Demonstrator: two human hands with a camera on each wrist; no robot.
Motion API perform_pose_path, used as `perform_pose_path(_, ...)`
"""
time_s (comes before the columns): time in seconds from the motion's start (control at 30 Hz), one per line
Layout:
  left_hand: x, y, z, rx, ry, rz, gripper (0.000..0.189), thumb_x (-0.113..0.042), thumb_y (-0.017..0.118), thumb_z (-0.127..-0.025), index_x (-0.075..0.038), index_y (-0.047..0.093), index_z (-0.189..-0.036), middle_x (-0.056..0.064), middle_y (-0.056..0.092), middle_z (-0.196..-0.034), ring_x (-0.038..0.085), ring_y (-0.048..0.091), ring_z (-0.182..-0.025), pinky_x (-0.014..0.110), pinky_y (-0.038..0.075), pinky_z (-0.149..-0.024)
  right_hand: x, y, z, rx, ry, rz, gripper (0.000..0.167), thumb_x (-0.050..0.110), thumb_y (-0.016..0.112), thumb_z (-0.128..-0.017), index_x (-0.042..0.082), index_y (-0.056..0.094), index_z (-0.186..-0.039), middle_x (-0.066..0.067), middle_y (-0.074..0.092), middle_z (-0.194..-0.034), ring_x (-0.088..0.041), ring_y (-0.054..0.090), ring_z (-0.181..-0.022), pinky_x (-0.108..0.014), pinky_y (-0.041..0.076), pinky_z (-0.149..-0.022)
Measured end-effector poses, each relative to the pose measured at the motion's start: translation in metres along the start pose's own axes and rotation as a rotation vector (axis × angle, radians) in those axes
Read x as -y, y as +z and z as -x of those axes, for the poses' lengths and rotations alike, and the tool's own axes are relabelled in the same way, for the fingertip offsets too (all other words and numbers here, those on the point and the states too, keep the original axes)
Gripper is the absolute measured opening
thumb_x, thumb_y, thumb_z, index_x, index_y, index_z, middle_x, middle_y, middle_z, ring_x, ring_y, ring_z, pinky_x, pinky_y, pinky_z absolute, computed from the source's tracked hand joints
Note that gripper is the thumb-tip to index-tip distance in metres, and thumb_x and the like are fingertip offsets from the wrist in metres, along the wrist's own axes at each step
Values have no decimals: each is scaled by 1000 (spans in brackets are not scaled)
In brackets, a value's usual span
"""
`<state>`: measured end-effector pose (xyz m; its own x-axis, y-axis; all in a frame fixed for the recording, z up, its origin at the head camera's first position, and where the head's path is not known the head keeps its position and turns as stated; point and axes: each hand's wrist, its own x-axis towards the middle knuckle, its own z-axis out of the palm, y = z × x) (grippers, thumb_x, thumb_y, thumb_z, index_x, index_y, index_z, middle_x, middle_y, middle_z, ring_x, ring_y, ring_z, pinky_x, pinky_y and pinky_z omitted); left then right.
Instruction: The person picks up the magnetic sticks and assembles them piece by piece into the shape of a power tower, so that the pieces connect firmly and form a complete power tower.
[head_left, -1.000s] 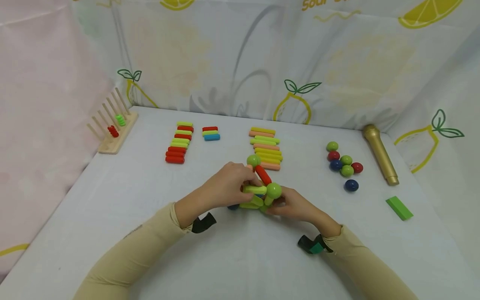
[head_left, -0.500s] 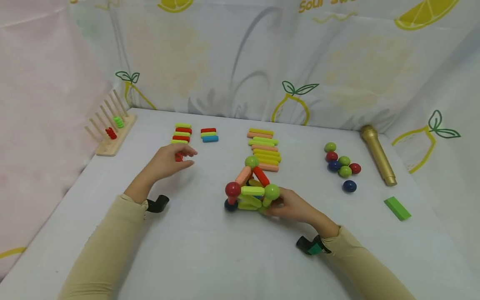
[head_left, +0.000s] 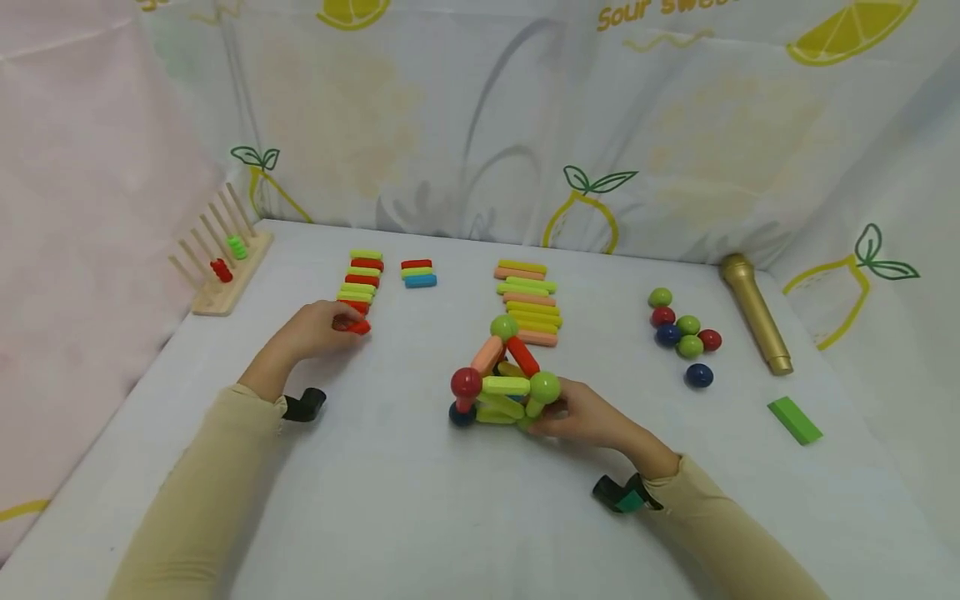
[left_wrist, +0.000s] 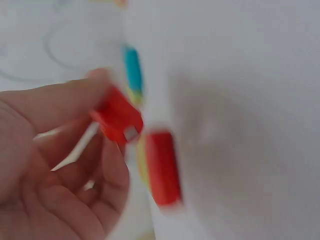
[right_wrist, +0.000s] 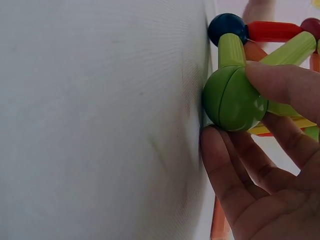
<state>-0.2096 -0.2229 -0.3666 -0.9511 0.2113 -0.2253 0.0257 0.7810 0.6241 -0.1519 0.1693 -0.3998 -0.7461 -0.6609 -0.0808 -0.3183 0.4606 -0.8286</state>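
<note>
My left hand (head_left: 309, 335) is at the near end of the left row of short rods and pinches a red rod (left_wrist: 117, 117) between thumb and fingers. Another red rod (left_wrist: 164, 167) lies just beyond it in the left wrist view. At the table's middle stands a frame of magnetic rods and balls (head_left: 504, 385), with green, red and dark blue balls at its corners. My right hand (head_left: 588, 417) holds a low green ball (right_wrist: 235, 99) at the frame's right corner, the thumb on one side and fingers on the other.
Behind the frame lies a row of yellow, green and orange rods (head_left: 531, 302). A small group of rods (head_left: 418, 273) sits further left. Loose balls (head_left: 688, 323), a gold microphone-like stick (head_left: 757, 312) and a green block (head_left: 795, 420) lie right; a peg abacus (head_left: 232, 271) stands far left.
My left hand has left the frame, moved left to the row of red and green rods, and taken hold of a red rod. The right hand has stayed at the frame.
</note>
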Motion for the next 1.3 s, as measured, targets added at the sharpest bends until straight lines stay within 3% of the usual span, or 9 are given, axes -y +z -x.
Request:
perform_pose_path(0.17,-64,12,-2,-54,145,305,41,-21,64,-90,-8,53,-126,11,58,-115,25,54,-106,40,46,-88,0,0,0,5,-18,-3,35,10,72,-81,1,56,-110,-6,60,-103,-17,55,-85,-28,50,-74)
perform_pose_path(0.33,-122,32,-10,-48,367,401,37,-19,65,-89,-11,56,-124,5,62,-110,18,59,-100,34,49,-85,0,0,-1,-3,-27,7,33,10,71,-81,1,56,-110,-5,59,-102,-16,55,-84,-28,50,-75)
perform_pose_path(0.5,-143,49,-21,-12,481,374,32,-15,65,-89,-9,58,-119,3,63,-106,13,59,-97,27,48,-85,2,0,-2,16,-16,-28,33,12,70,-83,1,56,-111,-6,60,-106,-18,58,-89,-29,51,-79)
perform_pose_path(0.7,-146,56,-21,-11,506,376,29,-13,64,-89,-8,59,-117,3,63,-105,13,59,-97,27,48,-85,2,-1,-1,13,-10,-15,32,11,70,-83,0,55,-110,-6,59,-103,-19,55,-86,-29,50,-78)
perform_pose_path(0.87,-139,53,-19,5,481,383,40,-16,66,-87,-10,54,-125,3,60,-113,17,57,-104,29,48,-87,1,-1,0,6,1,-13,36,12,71,-82,1,55,-113,-4,59,-102,-17,55,-84,-28,50,-77)
perform_pose_path(0.97,-119,42,-16,-52,420,317,45,-19,69,-85,-11,53,-127,4,60,-115,19,56,-104,31,47,-88,1,-1,0,5,-2,-8,37,12,72,-82,2,56,-113,-4,59,-102,-17,54,-84,-27,50,-76)
perform_pose_path(1.13,-50,11,-9,-151,295,131,37,-18,69,-86,-5,58,-118,11,61,-113,26,53,-106,41,42,-93,0,1,-1,7,-14,-7,36,10,72,-81,0,56,-112,-5,59,-102,-16,53,-83,-27,49,-74)
perform_pose_path(1.23,-9,-6,-5,-116,171,43,35,-16,66,-88,-3,58,-120,16,56,-120,33,46,-113,49,37,-97,0,0,0,6,-14,-7,36,10,72,-81,0,55,-112,-5,59,-101,-16,53,-82,-27,50,-73)
perform_pose_path(1.3,10,-11,-3,-71,96,3,37,-16,64,-89,-2,56,-123,19,50,-127,37,42,-116,52,35,-97,-1,-1,0,5,-17,-3,36,11,72,-81,1,56,-111,-4,59,-100,-16,54,-81,-27,50,-72)
